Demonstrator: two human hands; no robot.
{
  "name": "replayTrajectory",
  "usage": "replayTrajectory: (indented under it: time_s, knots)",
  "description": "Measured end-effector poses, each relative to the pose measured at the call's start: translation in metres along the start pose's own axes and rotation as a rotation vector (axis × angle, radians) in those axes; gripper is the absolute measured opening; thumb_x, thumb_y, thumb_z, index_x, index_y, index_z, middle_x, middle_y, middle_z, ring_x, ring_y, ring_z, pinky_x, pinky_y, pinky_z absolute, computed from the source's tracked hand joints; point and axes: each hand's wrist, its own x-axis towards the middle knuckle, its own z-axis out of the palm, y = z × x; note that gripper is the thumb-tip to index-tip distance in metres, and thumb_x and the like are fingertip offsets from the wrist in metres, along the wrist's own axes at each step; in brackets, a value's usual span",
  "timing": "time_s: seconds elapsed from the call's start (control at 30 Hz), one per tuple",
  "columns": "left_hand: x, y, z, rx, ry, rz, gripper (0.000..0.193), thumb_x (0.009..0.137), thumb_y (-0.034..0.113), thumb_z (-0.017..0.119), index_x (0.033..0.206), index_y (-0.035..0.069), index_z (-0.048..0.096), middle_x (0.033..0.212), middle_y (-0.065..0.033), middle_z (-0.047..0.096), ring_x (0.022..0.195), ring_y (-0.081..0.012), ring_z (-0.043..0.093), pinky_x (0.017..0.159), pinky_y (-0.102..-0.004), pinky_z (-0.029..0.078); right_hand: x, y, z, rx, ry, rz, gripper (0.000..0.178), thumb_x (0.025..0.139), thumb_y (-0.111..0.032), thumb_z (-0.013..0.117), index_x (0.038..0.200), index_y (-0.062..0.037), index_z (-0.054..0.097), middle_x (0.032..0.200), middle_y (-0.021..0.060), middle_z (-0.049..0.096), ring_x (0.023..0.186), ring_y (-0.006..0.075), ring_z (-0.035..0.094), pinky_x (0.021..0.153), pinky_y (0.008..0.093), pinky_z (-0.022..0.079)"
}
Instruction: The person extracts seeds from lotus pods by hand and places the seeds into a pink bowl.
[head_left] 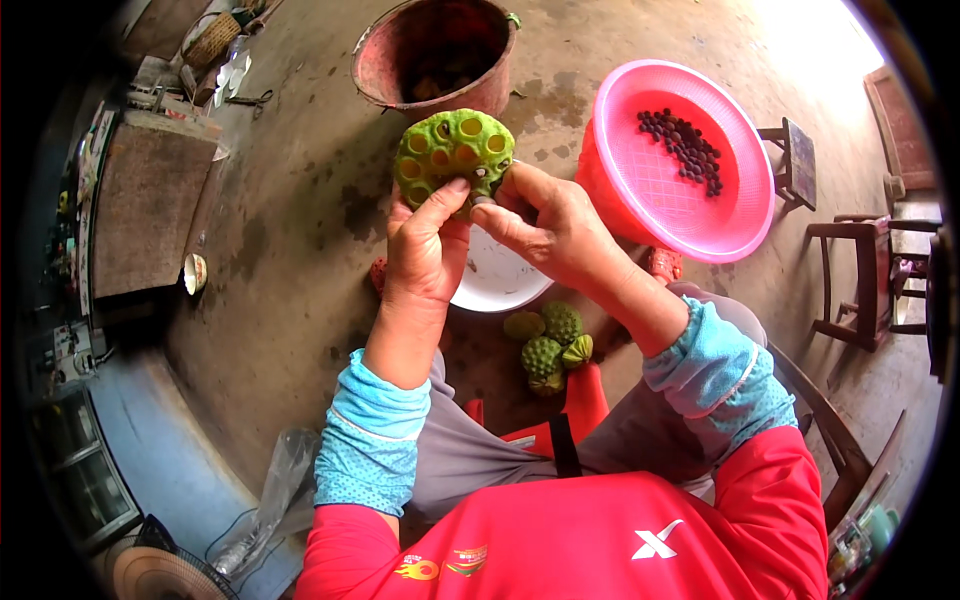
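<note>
A green lotus seed pod (455, 150) is held up in front of me, its flat face with several round holes turned toward me. My left hand (432, 235) is closed round its lower left side, the thumb pressed on the face. My right hand (555, 220) pinches at the pod's lower right edge. A small dark spot shows by the right thumb tip; whether it is a seed I cannot tell. Below the hands a white basin (498, 275) stands partly hidden. More green lotus pods (543, 355) lie on the floor between my feet.
A worn reddish bucket (435, 60) with dark contents stands ahead. To its right, a pink plastic basket (735, 215) holds dark round seeds (682, 150). Wooden stools (855, 275) stand at the right. At the left are a wooden cabinet (150, 205) and a small bowl (195, 273).
</note>
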Motion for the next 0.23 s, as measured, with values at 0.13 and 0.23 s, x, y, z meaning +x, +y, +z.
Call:
replayTrajectory:
  time_s: [0.13,0.23]
  knots:
    - [0.000,0.000,0.001,-0.046,0.060,-0.035,0.042,0.086,-0.004,0.059,0.126,0.008,0.053,0.117,-0.0065,0.062,0.106,-0.0199,0.061,0.092,-0.0353,0.052,0.006,-0.005,-0.009,0.715,-0.189,0.358,0.021,0.093,-0.020,0.061,0.076,-0.0107,0.052,0.062,-0.0061,0.043,0.051,0.0035,0.037,0.046,0.0191,0.028]
    - [0.004,0.000,-0.004,0.066,0.143,-0.021,0.036,0.088,0.009,0.064,0.123,0.011,0.055,0.114,-0.0053,0.065,0.104,-0.0200,0.062,0.083,-0.0384,0.054,0.012,0.012,-0.012,1.252,-0.323,0.459,0.031,0.093,-0.034,0.057,0.076,-0.0094,0.049,0.058,-0.0001,0.043,0.047,0.0084,0.037,0.042,0.0203,0.029]
